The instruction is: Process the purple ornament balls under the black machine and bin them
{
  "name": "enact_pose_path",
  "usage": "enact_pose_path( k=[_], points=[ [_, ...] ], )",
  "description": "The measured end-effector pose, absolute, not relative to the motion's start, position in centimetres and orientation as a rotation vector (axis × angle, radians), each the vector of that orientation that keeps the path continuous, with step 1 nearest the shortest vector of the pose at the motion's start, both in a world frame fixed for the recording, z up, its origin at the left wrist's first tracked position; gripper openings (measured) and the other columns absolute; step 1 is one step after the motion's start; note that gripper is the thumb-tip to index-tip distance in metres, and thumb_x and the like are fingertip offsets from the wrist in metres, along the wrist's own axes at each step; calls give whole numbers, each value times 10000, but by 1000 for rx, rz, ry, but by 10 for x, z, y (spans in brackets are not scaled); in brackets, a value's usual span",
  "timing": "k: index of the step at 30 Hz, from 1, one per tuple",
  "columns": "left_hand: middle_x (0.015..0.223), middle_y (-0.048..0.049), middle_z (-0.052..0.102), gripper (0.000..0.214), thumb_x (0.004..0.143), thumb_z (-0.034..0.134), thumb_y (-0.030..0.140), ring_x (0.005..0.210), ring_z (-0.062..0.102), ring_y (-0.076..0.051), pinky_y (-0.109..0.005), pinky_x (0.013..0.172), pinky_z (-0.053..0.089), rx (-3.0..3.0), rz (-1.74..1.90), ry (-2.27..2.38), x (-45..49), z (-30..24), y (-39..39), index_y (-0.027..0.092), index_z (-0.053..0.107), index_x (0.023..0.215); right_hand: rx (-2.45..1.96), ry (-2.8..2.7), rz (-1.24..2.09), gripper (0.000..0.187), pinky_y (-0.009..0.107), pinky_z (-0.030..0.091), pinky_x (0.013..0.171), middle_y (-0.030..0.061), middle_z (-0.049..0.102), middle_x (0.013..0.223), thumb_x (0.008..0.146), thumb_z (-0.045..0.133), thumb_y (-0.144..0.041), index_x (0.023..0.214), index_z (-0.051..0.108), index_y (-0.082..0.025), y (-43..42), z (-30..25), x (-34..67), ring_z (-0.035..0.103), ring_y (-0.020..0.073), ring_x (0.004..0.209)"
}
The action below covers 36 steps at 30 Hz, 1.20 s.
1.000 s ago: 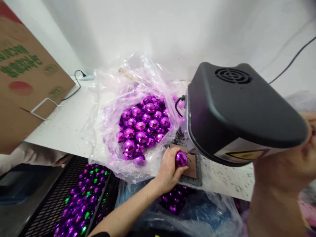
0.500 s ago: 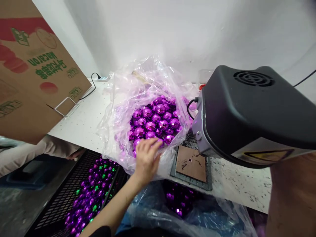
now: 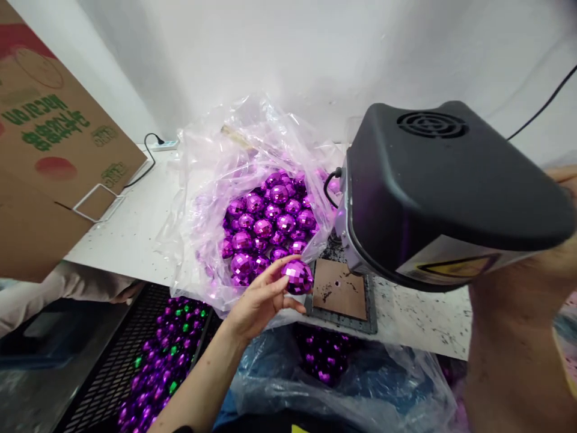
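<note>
My left hand (image 3: 259,304) pinches a shiny purple faceted ball ornament (image 3: 296,275) between thumb and fingers, the lower fingers stretched out beneath it. It hovers just in front of a clear plastic bag (image 3: 180,240), whose mouth lies open on the table over a heap of the same purple balls (image 3: 264,227). Right of the held ball lies a flat brown plate (image 3: 338,291) with a small hole, set on a grey base. A black machine housing (image 3: 451,180) stands above it. My right hand (image 3: 565,180) is at the housing's far right side, its fingers mostly hidden.
A cardboard box (image 3: 67,180) leans in at the left, beside a white wire stand (image 3: 97,204). Below the table, a black crate (image 3: 106,355) holds small purple and green balls. A blue-lined plastic bag (image 3: 383,385) hangs in front. Another person's sleeve (image 3: 67,294) shows left.
My left hand has come out of the bag to the right with one purple ball between its fingers. The view has shifted, so the machine sits further left.
</note>
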<state>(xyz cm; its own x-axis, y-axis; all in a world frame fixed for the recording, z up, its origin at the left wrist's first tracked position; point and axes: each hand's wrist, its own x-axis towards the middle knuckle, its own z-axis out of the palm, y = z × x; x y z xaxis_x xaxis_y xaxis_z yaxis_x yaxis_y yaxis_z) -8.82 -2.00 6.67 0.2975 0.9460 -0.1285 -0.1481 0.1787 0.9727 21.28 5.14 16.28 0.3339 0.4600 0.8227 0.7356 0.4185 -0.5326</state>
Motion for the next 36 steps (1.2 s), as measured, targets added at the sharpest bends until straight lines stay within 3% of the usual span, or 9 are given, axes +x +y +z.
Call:
enact_pose_path(
  k=[6,11,17,26,32,36],
  points=[
    [1261,-123,695,596,931,694,593,1058,698,-260,-350,792,593,878,913,932,-53,28,-23,239,604,1402,-1192,-1329,-266,420,189,257,641,-1,478,731,1019,551,-442,843,601,-63,48,170,203,396,8,677],
    [1295,-105,694,534,904,751,437,1212,647,-281,-453,1069,519,1263,992,1206,-28,15,-15,207,593,1360,-1206,-1344,-304,491,171,280,657,8,513,745,1034,524,-501,866,617,-50,45,172,201,417,8,692],
    [1296,-104,721,324,940,710,326,1226,658,-301,-523,1110,492,1672,978,1279,-8,4,-5,217,671,1243,-1172,-1364,-265,476,153,292,632,-6,476,704,1037,523,-494,868,607,-58,44,175,199,395,3,664],
    [1322,-128,685,394,873,780,334,1244,613,-341,-542,1103,486,1987,806,1403,9,-3,-1,216,680,1235,-1176,-1413,-281,427,130,253,600,-36,321,633,1064,484,-435,903,586,-54,39,175,198,298,-16,609],
    [1324,-104,691,357,882,760,353,1287,592,-330,-528,1157,441,2008,782,1381,12,0,1,250,691,1217,-1245,-1410,-226,409,141,295,610,-27,410,682,1062,482,-461,936,582,-85,36,178,199,341,-8,633],
    [1303,-106,697,390,887,742,366,1284,593,-331,-530,1178,417,1955,793,1346,10,3,0,252,671,1253,-1265,-1405,-339,374,183,371,631,16,582,805,1033,535,-448,906,643,-114,9,165,199,479,15,693]
  ],
)
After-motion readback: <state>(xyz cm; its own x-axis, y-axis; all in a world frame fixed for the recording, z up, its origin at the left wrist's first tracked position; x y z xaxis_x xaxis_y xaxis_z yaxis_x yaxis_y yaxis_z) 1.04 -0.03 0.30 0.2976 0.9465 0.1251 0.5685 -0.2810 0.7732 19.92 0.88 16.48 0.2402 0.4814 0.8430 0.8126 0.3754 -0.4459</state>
